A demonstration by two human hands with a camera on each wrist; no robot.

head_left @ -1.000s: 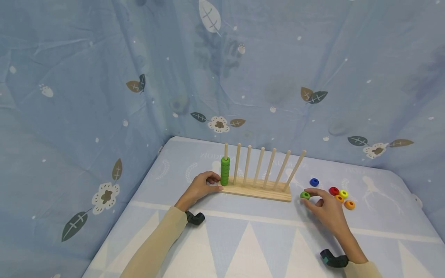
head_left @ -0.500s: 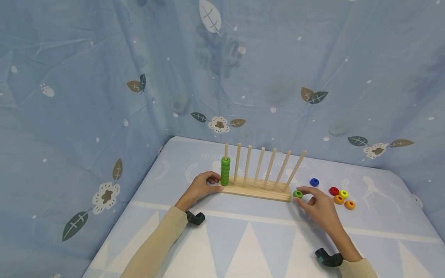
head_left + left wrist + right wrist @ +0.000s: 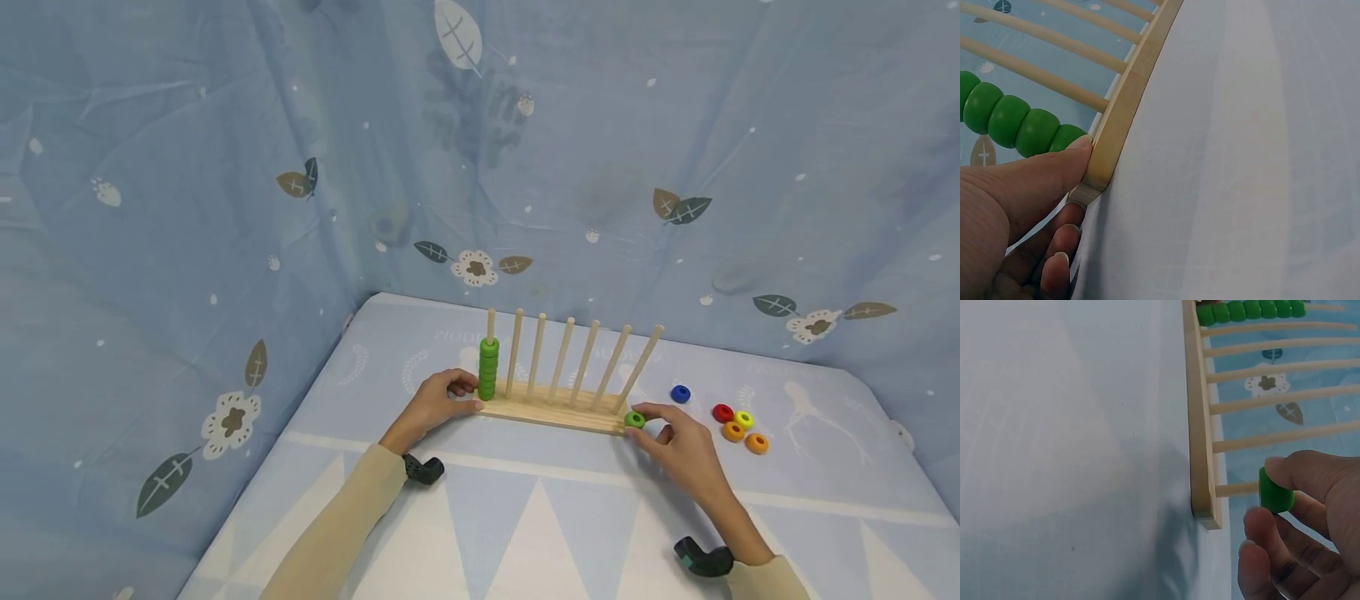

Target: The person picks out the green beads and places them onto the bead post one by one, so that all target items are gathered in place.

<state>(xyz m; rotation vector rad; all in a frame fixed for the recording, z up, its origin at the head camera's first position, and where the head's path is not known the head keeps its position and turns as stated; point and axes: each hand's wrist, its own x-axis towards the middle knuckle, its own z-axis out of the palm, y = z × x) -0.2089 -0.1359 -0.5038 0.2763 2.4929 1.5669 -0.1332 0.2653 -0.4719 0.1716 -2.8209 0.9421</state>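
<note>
A wooden stand with a long flat base (image 3: 551, 412) and several upright pegs sits on the table. On its leftmost peg a column of green beads (image 3: 488, 371) is stacked, leaving the peg's top bare. My left hand (image 3: 435, 402) grips the base's left end, the thumb (image 3: 1054, 165) on top beside the lowest bead. My right hand (image 3: 686, 450) pinches a loose green bead (image 3: 1275, 492) between thumb and fingers near the base's right end. In the right wrist view this bead overlaps the line of the rightmost peg (image 3: 1235, 489); in the head view it is below the peg's tip.
Right of my right hand lie loose beads: a blue one (image 3: 680, 394), a red one (image 3: 723, 413), a yellow one (image 3: 743, 419) and two orange ones (image 3: 757, 443). Blue patterned cloth (image 3: 600, 167) hangs behind and left of the table. Dark devices (image 3: 705, 557) are on both wrists.
My right hand has carried the green bead leftward, from beside the stand to the right end of its base. The left hand keeps its hold on the left end.
</note>
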